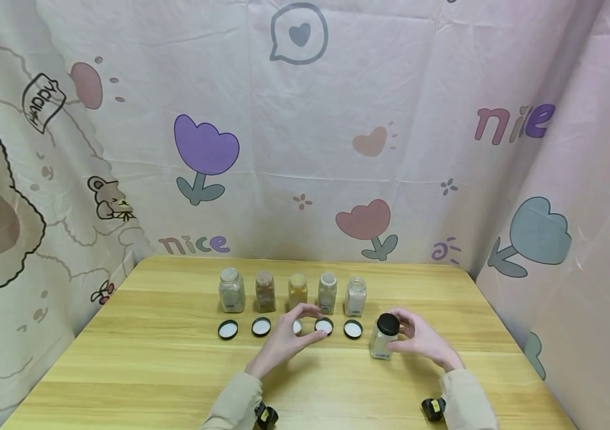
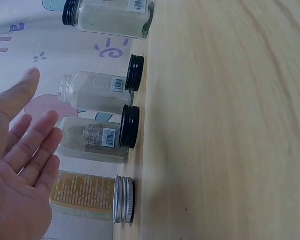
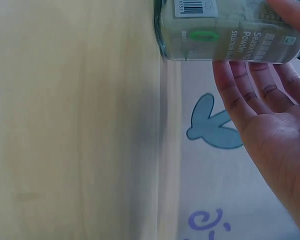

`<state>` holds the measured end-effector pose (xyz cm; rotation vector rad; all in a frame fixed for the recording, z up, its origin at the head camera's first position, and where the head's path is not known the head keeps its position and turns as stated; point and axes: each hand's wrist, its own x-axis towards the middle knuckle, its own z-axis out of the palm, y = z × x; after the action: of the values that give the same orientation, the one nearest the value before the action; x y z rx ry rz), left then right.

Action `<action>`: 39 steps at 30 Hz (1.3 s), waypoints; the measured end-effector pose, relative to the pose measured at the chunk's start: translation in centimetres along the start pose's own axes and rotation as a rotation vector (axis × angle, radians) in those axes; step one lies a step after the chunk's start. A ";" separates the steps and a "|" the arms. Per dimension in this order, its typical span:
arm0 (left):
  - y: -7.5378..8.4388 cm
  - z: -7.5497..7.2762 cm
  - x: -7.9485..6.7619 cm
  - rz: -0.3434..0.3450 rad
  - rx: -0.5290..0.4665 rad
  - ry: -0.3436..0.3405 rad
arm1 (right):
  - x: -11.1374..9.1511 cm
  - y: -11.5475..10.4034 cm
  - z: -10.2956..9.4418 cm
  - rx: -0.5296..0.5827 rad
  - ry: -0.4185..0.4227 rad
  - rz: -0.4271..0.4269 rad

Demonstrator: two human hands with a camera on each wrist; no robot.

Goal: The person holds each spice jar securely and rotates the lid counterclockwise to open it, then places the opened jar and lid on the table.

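Note:
My right hand (image 1: 424, 339) grips a glass jar (image 1: 380, 344) of pale seasoning powder with a black lid (image 1: 388, 324) on. In the right wrist view the thumb lies across one side of the jar and the fingers on another; the jar stands upright at the table. My left hand (image 1: 290, 335) hovers above the table, thumb and fingers apart, holding nothing. It is nearest the row of loose lids and partly covers a silver-rimmed lid (image 2: 123, 200). A black lid (image 1: 323, 326) with a white liner lies just beyond its fingertips.
Behind the lids stand several uncapped jars in a row, among them a brown-filled jar (image 1: 265, 294), a yellow one (image 1: 298, 290) and a white-filled jar (image 1: 356, 297). More black lids, such as the leftmost lid (image 1: 227, 329), lie before them. A printed curtain (image 1: 305, 227) hangs behind the wooden table (image 1: 149, 358).

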<state>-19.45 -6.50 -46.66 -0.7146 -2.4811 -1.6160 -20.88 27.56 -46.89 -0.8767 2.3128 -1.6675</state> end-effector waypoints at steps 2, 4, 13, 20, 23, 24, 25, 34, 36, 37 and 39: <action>0.0 0.0 -0.1 -0.006 -0.005 0.006 | 0.1 -0.2 0.4 -0.016 -0.011 -0.004; 0.0 0.0 -0.1 -0.010 -0.006 0.013 | 0.3 -0.5 0.9 -0.029 -0.019 -0.008; 0.0 0.1 -0.2 0.024 -0.041 0.057 | 1.5 -1.5 3.3 -0.043 -0.042 0.004; -0.1 0.1 -0.3 0.095 -0.079 0.097 | 2.3 -2.0 4.9 -0.066 -0.039 0.007; -0.1 0.0 -0.3 0.123 -0.095 0.098 | 2.8 -2.2 5.6 -0.068 -0.036 0.012; -0.1 0.0 -0.3 0.133 -0.099 0.096 | 2.9 -2.2 5.8 -0.071 -0.036 0.013; -0.1 0.0 -0.4 0.139 -0.102 0.093 | 3.1 -2.2 6.0 -0.072 -0.037 0.013; 0.0 -0.1 -0.5 0.178 -0.119 0.059 | 4.5 -2.5 8.0 -0.057 -0.061 -0.012; -0.2 -0.1 -0.5 0.199 -0.111 0.059 | 4.8 -2.5 8.4 -0.061 -0.064 -0.010; -0.2 -0.1 -0.4 0.213 -0.106 0.061 | 5.0 -2.6 8.6 -0.068 -0.063 -0.007; -0.4 0.0 -0.4 0.240 -0.096 0.064 | 5.3 -2.8 9.1 -0.077 -0.061 -0.002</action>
<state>-19.27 -6.76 -47.08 -0.9178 -2.1883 -1.6487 -20.07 16.74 -46.62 -0.9315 2.3504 -1.5391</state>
